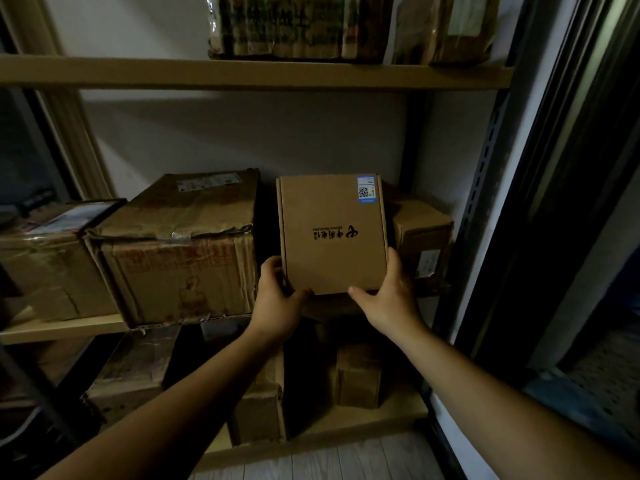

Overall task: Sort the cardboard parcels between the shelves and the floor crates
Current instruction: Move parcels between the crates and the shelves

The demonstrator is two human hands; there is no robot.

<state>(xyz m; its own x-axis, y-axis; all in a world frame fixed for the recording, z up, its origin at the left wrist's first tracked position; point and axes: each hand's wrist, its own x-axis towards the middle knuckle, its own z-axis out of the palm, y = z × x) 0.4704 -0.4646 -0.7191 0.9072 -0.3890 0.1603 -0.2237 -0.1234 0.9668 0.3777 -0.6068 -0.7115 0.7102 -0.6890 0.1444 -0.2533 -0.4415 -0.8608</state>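
Observation:
A small flat cardboard parcel (332,233) with a black logo printed upside down and a blue QR sticker at its top right corner is held over the middle shelf (62,329). My left hand (277,303) grips its lower left corner and my right hand (389,294) grips its lower right corner. The parcel sits in the gap between a large crumpled carton (180,251) on its left and a smaller brown box (424,240) on its right. I cannot tell whether its bottom rests on the shelf board.
Another taped carton (48,258) stands at the far left of the middle shelf. The top shelf (242,76) carries wrapped parcels (301,26). Several boxes (358,375) fill the lower shelf. A perforated metal upright (485,161) and a dark door frame (561,168) stand to the right.

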